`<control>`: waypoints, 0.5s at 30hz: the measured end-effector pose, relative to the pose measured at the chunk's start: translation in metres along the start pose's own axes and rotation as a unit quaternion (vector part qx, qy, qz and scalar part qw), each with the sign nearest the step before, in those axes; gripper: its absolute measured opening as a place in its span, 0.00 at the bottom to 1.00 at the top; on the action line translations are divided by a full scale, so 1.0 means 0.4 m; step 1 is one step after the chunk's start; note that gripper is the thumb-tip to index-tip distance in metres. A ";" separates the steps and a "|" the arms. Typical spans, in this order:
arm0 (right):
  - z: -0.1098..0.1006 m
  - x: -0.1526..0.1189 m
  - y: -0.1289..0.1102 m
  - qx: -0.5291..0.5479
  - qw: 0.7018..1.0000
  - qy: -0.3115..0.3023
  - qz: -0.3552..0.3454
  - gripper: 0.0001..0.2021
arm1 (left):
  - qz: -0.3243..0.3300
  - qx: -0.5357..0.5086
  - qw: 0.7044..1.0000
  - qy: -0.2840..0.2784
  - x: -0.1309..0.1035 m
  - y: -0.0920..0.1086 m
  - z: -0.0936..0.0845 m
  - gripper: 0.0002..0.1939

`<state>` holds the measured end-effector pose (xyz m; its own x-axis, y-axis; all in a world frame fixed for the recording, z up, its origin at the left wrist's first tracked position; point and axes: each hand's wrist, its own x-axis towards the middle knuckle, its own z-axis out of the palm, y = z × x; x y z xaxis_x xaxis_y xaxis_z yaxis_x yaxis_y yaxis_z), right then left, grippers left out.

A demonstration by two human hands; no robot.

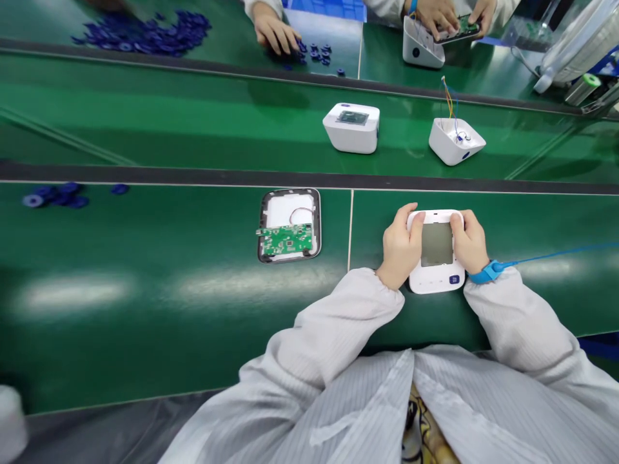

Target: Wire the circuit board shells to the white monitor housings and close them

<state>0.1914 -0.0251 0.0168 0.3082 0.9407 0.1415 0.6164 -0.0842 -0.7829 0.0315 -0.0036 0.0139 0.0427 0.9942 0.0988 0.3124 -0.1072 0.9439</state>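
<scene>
Between my two hands is a white device with a grey display (436, 244) and a dark blue button near its lower right corner. My left hand (402, 245) grips its left edge, thumb on the upper front. On the opposite edge, my right hand (470, 243) is closed with its thumb beside the display; a blue strap (487, 272) with a cord circles that wrist. The fingers behind the device are hidden. Left of my hands, an open cover (316, 225) lies on the green table with a green circuit board (287, 239) in it.
On the green belt ahead stand a white device (352, 129) and an open white housing (454, 142) with upright wires. Blue round parts (62, 194) lie at the table's far left. Across the belt, a co-worker's hands (442, 18) hold a circuit board above a white housing.
</scene>
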 end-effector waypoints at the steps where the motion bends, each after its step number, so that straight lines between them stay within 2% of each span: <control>1: -0.001 0.004 0.002 -0.005 1.000 0.007 -0.007 0.23 | 0.002 0.004 1.000 0.002 0.003 0.001 0.000 0.23; 3: -0.002 0.009 0.002 -0.015 1.000 0.016 -0.015 0.23 | 0.011 0.015 1.000 -0.004 0.016 0.001 -0.003 0.24; 6: -0.008 0.006 -0.005 -0.040 0.999 0.015 -0.013 0.23 | 0.034 0.041 0.998 -0.046 0.039 0.002 -0.015 0.28; 8: -0.026 -0.006 -0.013 -0.084 0.996 0.005 -0.023 0.23 | 0.087 0.066 0.992 -0.066 0.040 0.010 -0.028 0.32; 10: -0.060 -0.033 -0.021 -0.153 0.987 -0.011 -0.039 0.24 | 0.167 0.104 0.977 -0.078 0.014 0.023 -0.040 0.37; 12: -0.111 -0.074 -0.030 -0.225 0.972 -0.045 -0.047 0.28 | 0.227 0.157 0.955 -0.113 -0.038 0.037 -0.046 0.44; 15: -0.196 -0.142 -0.051 -0.309 0.938 -0.147 -0.058 0.33 | 0.243 0.231 0.915 -0.223 -0.122 0.047 -0.046 0.64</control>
<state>0.2181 -0.1027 0.0724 0.0567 0.9976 -0.0408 0.9635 -0.0654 -0.2595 0.0178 -0.0540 0.0327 0.6345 0.7363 0.2351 0.5178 -0.6308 0.5780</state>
